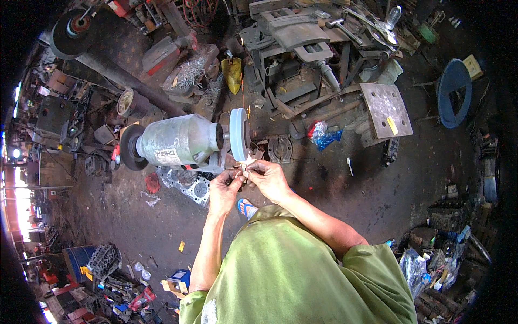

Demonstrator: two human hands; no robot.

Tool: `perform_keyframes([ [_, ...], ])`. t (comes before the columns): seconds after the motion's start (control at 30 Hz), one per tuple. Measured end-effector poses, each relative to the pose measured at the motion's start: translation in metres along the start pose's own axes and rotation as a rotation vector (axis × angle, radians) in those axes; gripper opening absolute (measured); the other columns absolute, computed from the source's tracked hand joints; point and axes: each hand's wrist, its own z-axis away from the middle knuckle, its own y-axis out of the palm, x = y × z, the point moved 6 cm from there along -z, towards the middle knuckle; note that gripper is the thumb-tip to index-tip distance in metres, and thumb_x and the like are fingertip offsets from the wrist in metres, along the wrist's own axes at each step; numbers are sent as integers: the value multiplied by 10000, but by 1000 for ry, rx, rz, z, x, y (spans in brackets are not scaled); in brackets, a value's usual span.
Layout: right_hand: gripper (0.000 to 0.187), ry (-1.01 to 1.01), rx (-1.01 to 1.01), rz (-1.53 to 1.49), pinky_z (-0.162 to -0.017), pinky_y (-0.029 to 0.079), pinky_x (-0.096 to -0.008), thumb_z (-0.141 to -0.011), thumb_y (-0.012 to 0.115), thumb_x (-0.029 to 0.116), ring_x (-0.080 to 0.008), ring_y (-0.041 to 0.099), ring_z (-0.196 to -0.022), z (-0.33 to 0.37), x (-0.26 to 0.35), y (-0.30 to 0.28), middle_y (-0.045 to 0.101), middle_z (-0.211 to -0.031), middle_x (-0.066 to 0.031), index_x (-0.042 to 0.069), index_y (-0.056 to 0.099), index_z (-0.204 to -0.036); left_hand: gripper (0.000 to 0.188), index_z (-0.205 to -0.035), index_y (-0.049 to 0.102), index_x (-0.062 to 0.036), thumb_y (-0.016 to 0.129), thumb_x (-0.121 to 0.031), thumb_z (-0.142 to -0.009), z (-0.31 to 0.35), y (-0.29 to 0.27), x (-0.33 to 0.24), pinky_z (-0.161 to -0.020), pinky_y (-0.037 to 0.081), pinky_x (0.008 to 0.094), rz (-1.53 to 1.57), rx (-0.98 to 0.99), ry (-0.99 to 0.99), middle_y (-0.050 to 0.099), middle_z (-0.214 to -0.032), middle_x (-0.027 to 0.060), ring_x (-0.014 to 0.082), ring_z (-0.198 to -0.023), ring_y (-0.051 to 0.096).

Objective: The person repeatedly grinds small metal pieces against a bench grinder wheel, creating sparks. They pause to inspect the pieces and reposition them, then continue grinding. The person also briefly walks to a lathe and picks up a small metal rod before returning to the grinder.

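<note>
A bench grinder (pixel 175 141) stands before me, its grey-green motor body lying crosswise. On its right end is a pale bluish grinding wheel (pixel 237 134), on its left end a dark wheel (pixel 131 147). My left hand (pixel 223 189) and my right hand (pixel 264 178) meet at the near lower edge of the pale wheel. Their fingers are pinched together around a small piece, too small and bright to name. Sparks glow at the contact and streak up past the wheel's far side. Both forearms reach forward from below.
Beyond the grinder stands a metal frame bench (pixel 302 54) with a hammer (pixel 343 31) on top. A square steel plate with holes (pixel 386 110) leans at the right. A flat metal engine part (pixel 189 186) lies beneath the grinder. Scrap heaps (pixel 442 264) fill the lower corners.
</note>
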Motion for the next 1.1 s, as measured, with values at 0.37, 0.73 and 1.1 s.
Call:
perform_keyframes([
  [0.37, 106, -15, -17, 19, -599, 511, -230, -874, 647, 45, -84, 605, -677, 1, 1, -1, 672, -817, -38, -9, 667, -963, 161, -1019, 649, 44, 652, -20, -871, 0, 0, -3, -752, 498, 244, -49, 12, -24, 680, -915, 61, 102, -812, 604],
  [0.73, 84, -21, 1, 32, -595, 492, -230, -872, 658, 49, -71, 586, -683, 1, -4, -3, 665, -816, -25, -3, 664, -937, 139, -998, 647, 30, 659, -26, -871, 3, 0, -7, -746, 489, 237, -73, 0, -20, 668, -904, 42, 87, -807, 586],
  [1.1, 125, -143, 134, 79, -753, 493, -248, -860, 667, 41, -82, 602, -829, 13, 6, -9, 692, -887, -45, -22, 670, -968, 173, -938, 662, -10, 719, -5, -775, 26, 4, -37, -674, 509, 257, -316, -142, 349, 651, -840, 62, 122, -745, 627],
])
